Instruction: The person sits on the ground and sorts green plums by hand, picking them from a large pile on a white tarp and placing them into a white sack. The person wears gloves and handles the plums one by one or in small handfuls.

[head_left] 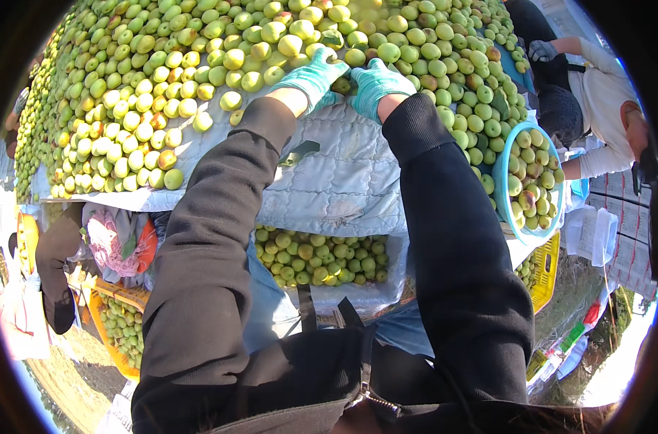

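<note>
Both my hands wear teal gloves and meet at the near edge of a large heap of small round yellow-green fruit [264, 32], some blushed red. My left hand [311, 79] is closed, thumb above and fingers below, around a shaded fruit [341, 84] in the gap between the hands. Close beside it my right hand [378, 85] is curled with its back toward me; what its fingers hold, if anything, is hidden. Under the hands lies a pale quilted cloth [336, 170]. A green leaf [332, 37] rests on the fruit just beyond my left hand.
A light-blue basin [504, 173] of fruit stands at the right edge. Below the cloth sits a lined crate [394, 267] of fruit. An orange crate [101, 318] is at lower left, a yellow one [546, 271] at right. Another person [596, 87] is at far right.
</note>
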### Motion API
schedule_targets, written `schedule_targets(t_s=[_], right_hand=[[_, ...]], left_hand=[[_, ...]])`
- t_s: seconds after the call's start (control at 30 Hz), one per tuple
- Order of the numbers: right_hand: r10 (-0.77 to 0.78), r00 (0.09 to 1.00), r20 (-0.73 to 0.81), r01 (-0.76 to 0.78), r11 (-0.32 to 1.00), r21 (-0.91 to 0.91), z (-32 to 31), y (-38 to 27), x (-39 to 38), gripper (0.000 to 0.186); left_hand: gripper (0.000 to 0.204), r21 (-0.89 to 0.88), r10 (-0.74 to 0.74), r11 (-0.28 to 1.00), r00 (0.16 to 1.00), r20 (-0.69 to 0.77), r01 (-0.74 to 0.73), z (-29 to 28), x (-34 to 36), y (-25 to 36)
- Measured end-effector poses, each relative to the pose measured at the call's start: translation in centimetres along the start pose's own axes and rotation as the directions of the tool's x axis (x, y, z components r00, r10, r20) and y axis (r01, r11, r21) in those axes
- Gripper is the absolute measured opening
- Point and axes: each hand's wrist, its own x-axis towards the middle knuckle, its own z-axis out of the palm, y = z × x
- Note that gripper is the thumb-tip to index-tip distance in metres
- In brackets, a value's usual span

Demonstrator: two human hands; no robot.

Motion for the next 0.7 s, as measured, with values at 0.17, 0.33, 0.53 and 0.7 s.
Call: schedule_targets(t_s=[0.17,0.33,0.53,0.7], right_hand=[[0.085,0.981,0.177,-0.074,0.995,-0.068,-0.4,-0.3,-1.4,0.045],[-0.062,0.989,0.133,0.048,0.993,0.105,2.5,1.6,-5.1,0.054],[-0.096,0.993,0.073,-0.020,0.467,0.884,5.9,4.0,-11.3,0.045],[-0.238,0.968,0.075,-0.225,-0.705,0.673,6.5,4.5,-17.8,0.054]], left_hand=[[0.057,0.134,0.076,0.986,0.982,0.172,-0.099,-2.1,-1.3,1.5],[0.037,-0.180,0.059,0.983,0.970,0.236,-0.016,-3.2,-3.9,3.6],[0.035,-0.937,-0.065,0.126,0.945,0.320,0.326,-0.8,-7.8,5.1],[0.052,-0.111,-0.058,0.992,0.998,-0.008,0.057,0.4,-4.9,7.8]])
